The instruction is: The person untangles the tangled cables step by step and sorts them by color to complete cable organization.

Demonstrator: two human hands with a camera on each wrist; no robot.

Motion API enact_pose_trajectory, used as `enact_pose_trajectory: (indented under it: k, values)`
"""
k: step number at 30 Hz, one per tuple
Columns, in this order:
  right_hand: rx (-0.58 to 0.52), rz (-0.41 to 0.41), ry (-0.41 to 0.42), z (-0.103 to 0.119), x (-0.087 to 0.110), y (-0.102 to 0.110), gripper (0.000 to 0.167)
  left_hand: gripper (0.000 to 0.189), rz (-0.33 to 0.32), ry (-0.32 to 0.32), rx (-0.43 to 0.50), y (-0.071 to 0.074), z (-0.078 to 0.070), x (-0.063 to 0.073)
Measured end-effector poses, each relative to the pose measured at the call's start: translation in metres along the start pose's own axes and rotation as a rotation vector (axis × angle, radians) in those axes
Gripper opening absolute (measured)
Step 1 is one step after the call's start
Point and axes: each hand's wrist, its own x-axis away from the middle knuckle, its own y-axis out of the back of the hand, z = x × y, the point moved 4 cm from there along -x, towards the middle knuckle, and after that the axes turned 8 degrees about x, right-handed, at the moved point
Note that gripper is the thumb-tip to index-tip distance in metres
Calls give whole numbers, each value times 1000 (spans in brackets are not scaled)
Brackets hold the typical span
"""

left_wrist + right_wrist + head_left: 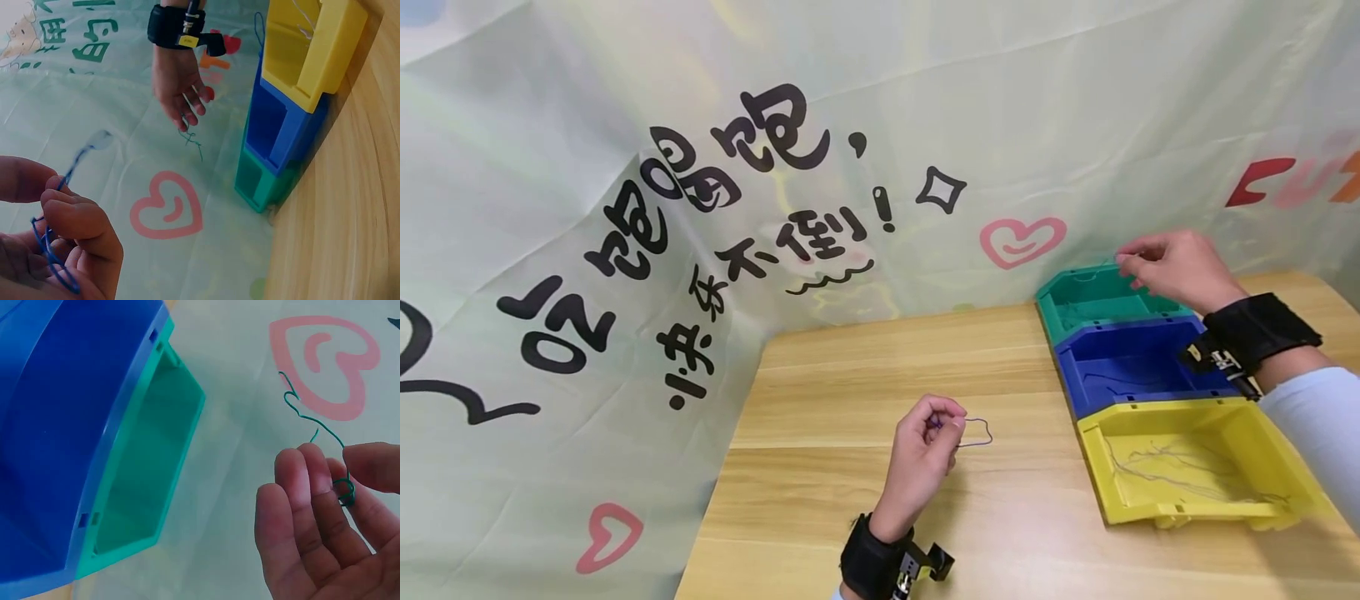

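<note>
My left hand [925,442] pinches a blue thread [76,160] between thumb and forefinger above the tabletop. One loop of the thread sticks out past the fingertips, and another hangs against the palm in the left wrist view. Over the green bin [1078,289], at the far right, my right hand [1180,265] pinches a thin green thread [322,421]. Its loose end stands out beyond the fingers, while a small coil lies by the forefinger in the right wrist view.
A blue bin [1073,373] and a yellow bin [1153,427] line up in front of the green one. Blue thread lies in the blue bin, pale strings [1180,481] in the yellow. Behind the wooden table [820,375] hangs a printed cloth [925,100].
</note>
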Motion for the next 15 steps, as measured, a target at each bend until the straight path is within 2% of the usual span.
enact_pose_trajectory:
  k: [3, 9, 12, 15]
  values:
    - [41, 19, -4, -4, 1, -2, 54, 10, -4, 3, -12, -1, 1, 0]
    - [122, 85, -3, -11, 2, -7, 78, 10, -9, 6, -21, -2, 2, 1]
    - [107, 98, 1, -10, 3, -7, 79, 11, -10, 7, -17, -2, 2, 1]
    - [88, 85, 33, -4, 8, -7, 73, 11, -13, 5, -10, -3, 1, 1]
